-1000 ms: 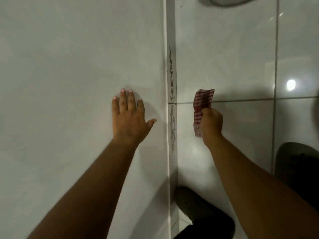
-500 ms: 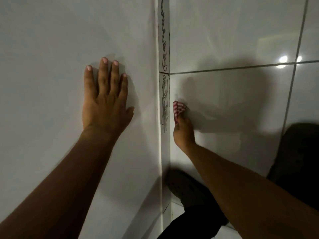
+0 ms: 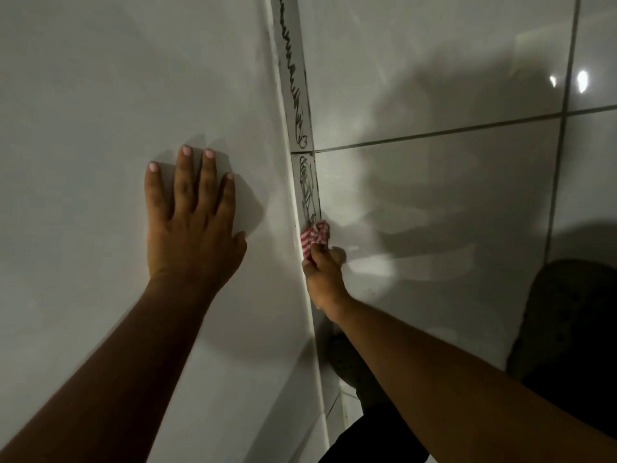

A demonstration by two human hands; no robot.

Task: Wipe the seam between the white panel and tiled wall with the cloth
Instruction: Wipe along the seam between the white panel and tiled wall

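the right hand (image 3: 322, 274), clamped on the bunched cloth (image 3: 314, 236), has moved in from the open tile (image 3: 434, 212) a second ago and now presses the cloth onto the seam (image 3: 309, 195), at the lower end of the scribbled marks. the left hand (image 3: 192, 222) stays flat on the panel (image 3: 100, 111), fingers spread a little, bracing. so contact is made and the wipe looks only just begun: the marks above the cloth, on both sides of the grout line, are untouched.
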